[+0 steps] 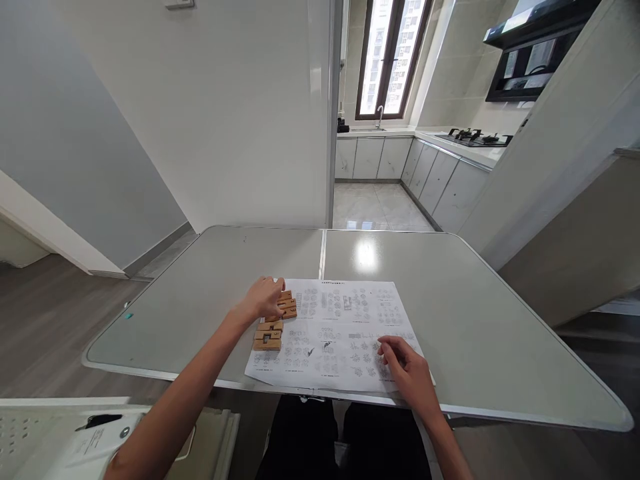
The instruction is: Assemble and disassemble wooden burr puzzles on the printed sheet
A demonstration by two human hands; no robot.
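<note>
Several notched wooden puzzle blocks (273,327) lie in a row on the left part of a printed instruction sheet (340,320). My left hand (264,298) rests on the farthest blocks, its fingers curled over them. My right hand (405,365) lies on the sheet's near right corner with fingers bent and pressed on the paper, holding nothing that I can see. The nearest blocks (267,341) sit apart from both hands.
The sheet lies on a grey folding table (475,320) with a centre seam. A white wall stands behind it, and a kitchen opens at the back right. A white perforated box (60,433) with a paper and a black object sits low at the left.
</note>
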